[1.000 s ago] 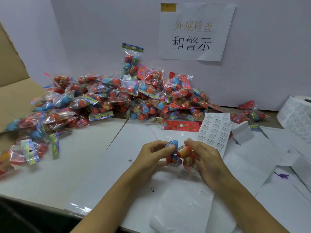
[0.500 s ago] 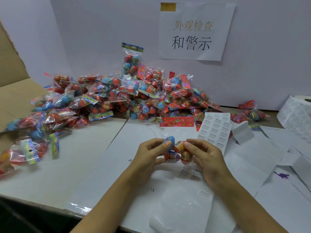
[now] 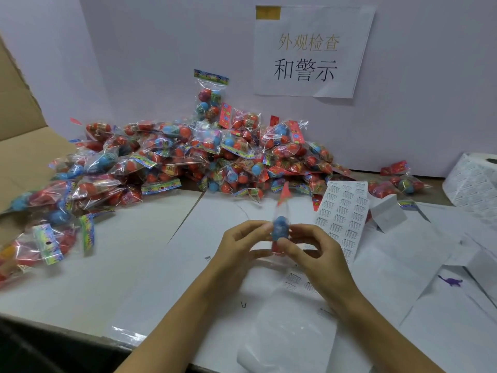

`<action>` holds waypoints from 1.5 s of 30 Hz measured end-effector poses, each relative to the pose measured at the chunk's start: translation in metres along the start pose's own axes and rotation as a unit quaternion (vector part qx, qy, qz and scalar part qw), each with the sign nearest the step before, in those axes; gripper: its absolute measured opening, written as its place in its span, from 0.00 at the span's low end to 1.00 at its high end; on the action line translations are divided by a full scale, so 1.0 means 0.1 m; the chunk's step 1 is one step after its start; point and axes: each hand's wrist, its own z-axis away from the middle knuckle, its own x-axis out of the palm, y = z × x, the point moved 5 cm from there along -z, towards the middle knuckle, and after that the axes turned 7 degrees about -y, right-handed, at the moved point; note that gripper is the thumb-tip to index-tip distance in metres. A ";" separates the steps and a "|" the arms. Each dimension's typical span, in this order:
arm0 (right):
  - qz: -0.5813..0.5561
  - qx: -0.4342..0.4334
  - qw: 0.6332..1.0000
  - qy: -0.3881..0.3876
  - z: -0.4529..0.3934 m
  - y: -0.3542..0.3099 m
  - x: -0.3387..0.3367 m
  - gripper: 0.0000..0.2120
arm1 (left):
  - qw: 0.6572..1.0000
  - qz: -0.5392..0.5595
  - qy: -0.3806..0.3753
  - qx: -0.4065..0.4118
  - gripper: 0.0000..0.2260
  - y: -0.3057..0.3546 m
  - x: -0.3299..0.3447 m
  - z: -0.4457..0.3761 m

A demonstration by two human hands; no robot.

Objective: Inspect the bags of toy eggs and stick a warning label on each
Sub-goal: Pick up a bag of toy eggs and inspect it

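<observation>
A clear bag of toy eggs (image 3: pixel 280 227), blue egg uppermost and red header card pointing up, is held edge-on above the table centre. My left hand (image 3: pixel 239 249) pinches its left side and my right hand (image 3: pixel 314 251) pinches its right side. The bag is motion-blurred. A sheet of small white warning labels (image 3: pixel 343 211) leans just right of my hands. A big heap of bagged eggs (image 3: pixel 188 157) lies behind against the wall.
More bags (image 3: pixel 48 238) spill from an open cardboard box (image 3: pixel 16 117) at the left. A label roll (image 3: pixel 473 181) stands at the right edge, with a few bags (image 3: pixel 398 181) beside it. White backing papers (image 3: pixel 403 278) cover the table. A paper sign (image 3: pixel 309 52) hangs on the wall.
Both hands have turned the bag from lying flat, header card away from me, to standing upright and edge-on, and lifted it slightly. Nothing else has moved.
</observation>
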 end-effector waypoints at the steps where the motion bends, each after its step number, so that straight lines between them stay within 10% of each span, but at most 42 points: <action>1: -0.005 0.006 1.000 -0.005 0.00 0.01 0.00 0.23 | 1.000 -0.009 0.000 -0.002 0.16 0.00 0.00 0.00; 12: -0.175 0.078 0.981 0.009 -0.08 0.11 -0.06 0.13 | 0.985 -0.089 0.146 -0.008 0.21 -0.06 -0.21 -0.02; 45: -0.207 0.122 0.971 -0.017 -0.05 0.05 0.02 0.15 | 0.998 0.005 0.055 -0.037 0.08 -0.03 -0.07 0.00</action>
